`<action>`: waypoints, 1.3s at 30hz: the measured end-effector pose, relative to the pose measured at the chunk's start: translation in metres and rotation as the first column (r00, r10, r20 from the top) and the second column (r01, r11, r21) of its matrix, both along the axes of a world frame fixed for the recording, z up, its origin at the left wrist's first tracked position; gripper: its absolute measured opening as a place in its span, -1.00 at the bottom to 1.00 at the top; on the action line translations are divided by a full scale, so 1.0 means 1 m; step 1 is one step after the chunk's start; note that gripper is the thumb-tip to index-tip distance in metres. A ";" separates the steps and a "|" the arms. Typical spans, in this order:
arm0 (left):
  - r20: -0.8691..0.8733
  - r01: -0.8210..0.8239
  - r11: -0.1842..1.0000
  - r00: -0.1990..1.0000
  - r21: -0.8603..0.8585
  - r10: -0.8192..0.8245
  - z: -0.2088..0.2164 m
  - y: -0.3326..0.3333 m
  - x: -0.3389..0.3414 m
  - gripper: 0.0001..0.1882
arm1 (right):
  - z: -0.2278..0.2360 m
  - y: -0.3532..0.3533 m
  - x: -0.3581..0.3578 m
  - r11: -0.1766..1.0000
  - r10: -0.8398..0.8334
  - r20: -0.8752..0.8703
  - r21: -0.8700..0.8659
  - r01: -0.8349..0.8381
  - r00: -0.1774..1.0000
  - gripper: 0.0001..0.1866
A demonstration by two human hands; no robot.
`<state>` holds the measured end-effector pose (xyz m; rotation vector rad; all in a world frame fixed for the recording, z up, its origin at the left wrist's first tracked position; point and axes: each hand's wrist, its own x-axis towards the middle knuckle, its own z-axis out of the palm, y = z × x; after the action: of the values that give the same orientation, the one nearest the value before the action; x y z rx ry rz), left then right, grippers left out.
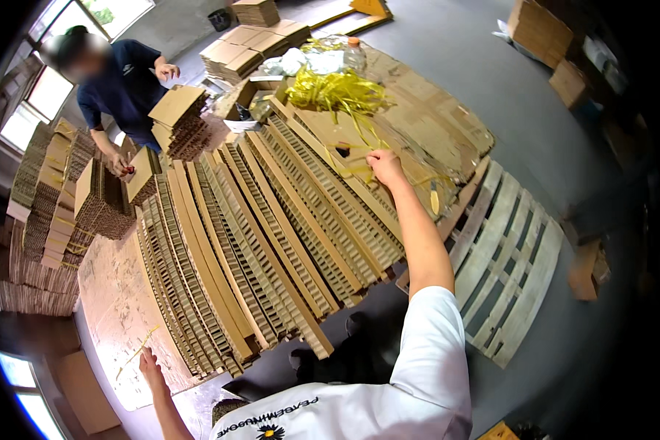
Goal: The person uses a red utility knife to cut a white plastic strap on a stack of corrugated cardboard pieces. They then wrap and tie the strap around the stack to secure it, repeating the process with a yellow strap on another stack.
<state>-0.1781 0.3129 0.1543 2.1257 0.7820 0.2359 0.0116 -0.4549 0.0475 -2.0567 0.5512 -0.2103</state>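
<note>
My left hand (152, 370) is closed on a thin yellow strap (141, 349) over the pale tabletop at the lower left. With my right arm stretched forward, my right hand (386, 168) pinches the end of another yellow strap (362, 132), which trails from a tangled heap of yellow straps (337, 91). Between my hands lie long rows of cardboard strips (264, 235), their ribbed edges showing. A small tool with a yellow handle (435, 198) rests to the right of my right forearm.
Across the table, a co-worker (128, 88) has one hand on a cardboard stack (106, 194), by a small red object. More stacks (44, 198) stand at the left. A bottle with an orange cap (355, 55) stands behind the straps. A slatted wooden pallet (502, 257) lies at the right.
</note>
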 end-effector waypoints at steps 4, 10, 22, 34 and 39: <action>-0.123 -0.035 0.996 0.991 0.083 0.045 0.003 0.013 -0.040 -0.31 | 0.015 -0.002 0.066 0.937 -0.186 0.231 -0.250 0.243 0.955 -0.81; -0.374 -0.370 0.924 0.847 0.093 0.377 -0.031 0.050 -0.158 -0.31 | -0.025 0.001 0.148 0.919 0.085 -0.225 -0.359 -0.163 0.971 -0.70; -0.263 -0.237 0.943 0.918 0.234 0.296 -0.090 0.044 -0.141 -0.45 | -0.096 -0.007 0.152 0.958 -0.062 0.057 -0.278 0.075 0.996 -0.65; -0.067 0.449 0.810 0.886 0.377 -0.459 -0.036 -0.032 0.007 -0.27 | 0.198 0.239 0.036 0.714 0.106 0.559 0.533 -0.454 0.822 -0.74; -0.106 0.446 0.809 0.891 0.383 -0.441 -0.040 0.016 0.005 -0.28 | 0.162 0.500 -0.033 0.512 0.384 0.362 0.682 -0.522 0.849 -0.77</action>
<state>-0.1726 0.3286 0.1145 2.6305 0.2245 0.1369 -0.0218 0.0453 0.2099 -1.2402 -0.0612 0.1628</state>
